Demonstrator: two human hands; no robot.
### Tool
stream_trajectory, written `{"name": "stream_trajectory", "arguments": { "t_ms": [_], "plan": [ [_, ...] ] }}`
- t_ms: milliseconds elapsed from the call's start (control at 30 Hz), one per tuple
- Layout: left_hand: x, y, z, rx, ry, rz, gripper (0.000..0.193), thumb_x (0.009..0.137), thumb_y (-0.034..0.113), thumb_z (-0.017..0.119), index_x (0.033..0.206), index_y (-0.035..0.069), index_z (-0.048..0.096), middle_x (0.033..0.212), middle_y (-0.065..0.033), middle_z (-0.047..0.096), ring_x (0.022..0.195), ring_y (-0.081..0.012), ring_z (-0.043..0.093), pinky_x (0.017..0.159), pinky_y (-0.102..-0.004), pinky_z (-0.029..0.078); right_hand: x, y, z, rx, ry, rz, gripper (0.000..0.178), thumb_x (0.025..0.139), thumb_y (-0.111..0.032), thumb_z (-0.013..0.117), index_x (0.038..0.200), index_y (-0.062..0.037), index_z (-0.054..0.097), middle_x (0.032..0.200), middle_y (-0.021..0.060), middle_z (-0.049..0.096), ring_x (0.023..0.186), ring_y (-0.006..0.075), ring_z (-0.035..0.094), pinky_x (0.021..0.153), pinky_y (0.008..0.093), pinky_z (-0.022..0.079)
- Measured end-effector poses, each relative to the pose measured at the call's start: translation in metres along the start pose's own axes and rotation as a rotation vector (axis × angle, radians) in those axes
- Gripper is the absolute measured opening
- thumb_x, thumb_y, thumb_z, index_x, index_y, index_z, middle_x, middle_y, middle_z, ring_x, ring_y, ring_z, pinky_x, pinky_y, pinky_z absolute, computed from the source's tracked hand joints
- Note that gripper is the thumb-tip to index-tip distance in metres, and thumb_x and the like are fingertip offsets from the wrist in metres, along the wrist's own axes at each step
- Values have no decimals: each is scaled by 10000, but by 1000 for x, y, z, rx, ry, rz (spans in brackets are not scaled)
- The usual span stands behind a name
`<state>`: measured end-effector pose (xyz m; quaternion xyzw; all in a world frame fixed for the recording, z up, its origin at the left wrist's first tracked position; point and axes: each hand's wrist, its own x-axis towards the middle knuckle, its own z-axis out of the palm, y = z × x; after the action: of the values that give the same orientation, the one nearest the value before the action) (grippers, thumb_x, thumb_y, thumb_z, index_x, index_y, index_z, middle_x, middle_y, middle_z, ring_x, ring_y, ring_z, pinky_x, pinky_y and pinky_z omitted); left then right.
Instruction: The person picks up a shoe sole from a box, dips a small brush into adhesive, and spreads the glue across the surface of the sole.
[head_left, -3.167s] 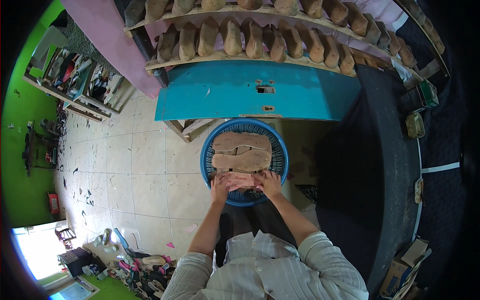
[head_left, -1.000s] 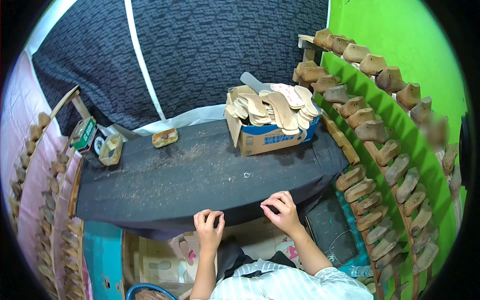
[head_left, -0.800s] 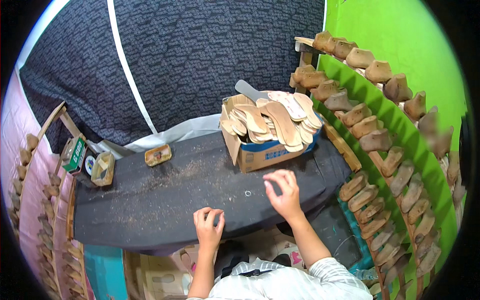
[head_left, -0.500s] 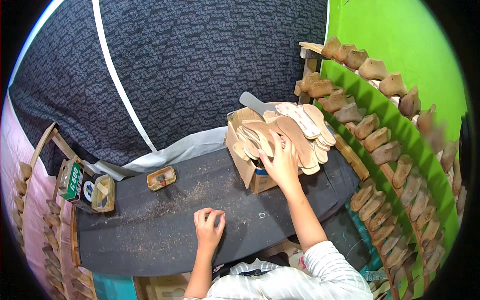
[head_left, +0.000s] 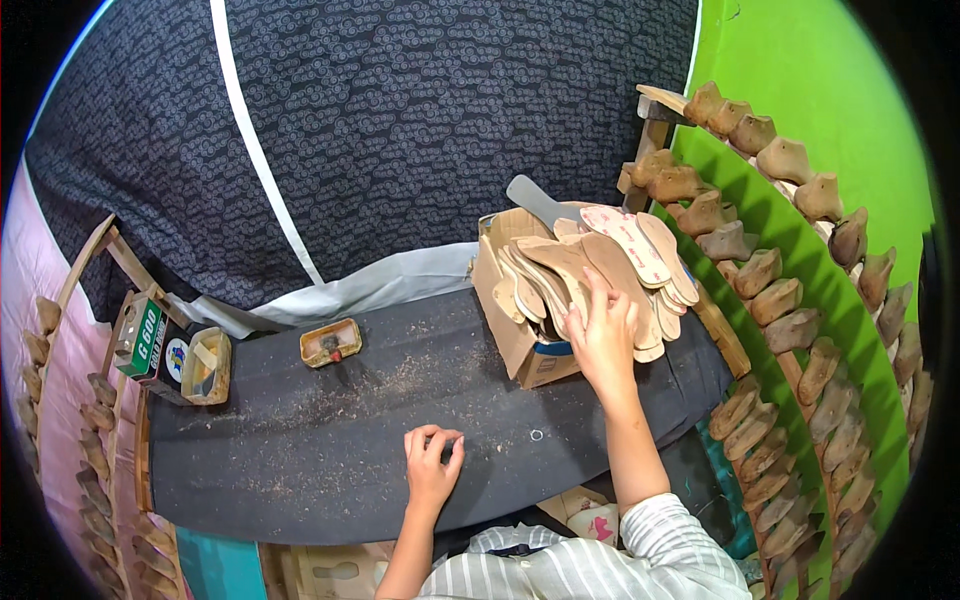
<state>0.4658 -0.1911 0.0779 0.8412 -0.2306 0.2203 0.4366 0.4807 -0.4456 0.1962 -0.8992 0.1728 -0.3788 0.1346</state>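
Note:
Tan shoe insoles [head_left: 556, 258] stand packed in a cardboard box [head_left: 547, 372] at the table's right end. My right hand [head_left: 603, 335] reaches over the near side of the box and touches the insoles, its index finger stretched out and thumb apart. Its fingertips are partly lost among the insole edges, and I see no insole lifted. One white insole with red print [head_left: 628, 245] and a grey sole-shaped piece [head_left: 540, 200] stick out of the pack. Near the front edge, my left hand [head_left: 432, 468] rests over the dark table, fingers loosely bent, thumb apart, nothing visible in it.
Fine scraps lie across the black-covered table [head_left: 330, 480], with a small white ring [head_left: 536, 435]. A shallow tray [head_left: 330, 343] sits towards the back; a cut-open container [head_left: 207, 367] and a green tin [head_left: 145, 340] stand left. Racks of wooden shoe lasts [head_left: 780, 300] line both sides.
The whole view has shifted, moving the box and table rightward in the picture. My right hand stays at the insoles, its thumb and fingers closer together. My left hand keeps its loose bend.

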Motion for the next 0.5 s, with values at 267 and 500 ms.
{"name": "stream_trajectory", "arguments": {
  "t_ms": [267, 500],
  "plan": [
    [-11, -9, -18, -154, -13, -105, 144, 804, 124, 649, 945, 96, 645, 945, -94, 563, 884, -265, 519, 769, -351, 444, -62, -50, -27, 227, 69, -187, 540, 761, -195, 615, 1271, -87, 476, 1139, 207, 430, 1026, 359, 406, 922, 465, 334],
    [18, -31, -46, -1588, 205, -618, 701, 906, 656, 245, 1428, 187, 247, 1300, -150, 446, 1112, -313, 518, 946, -435, 421, -150, -108, 33, 525, -179, -421, 547, 755, -323, 640, 1237, -97, 513, 1185, 209, 438, 1033, 359, 430, 909, 459, 364]
  ]
}}
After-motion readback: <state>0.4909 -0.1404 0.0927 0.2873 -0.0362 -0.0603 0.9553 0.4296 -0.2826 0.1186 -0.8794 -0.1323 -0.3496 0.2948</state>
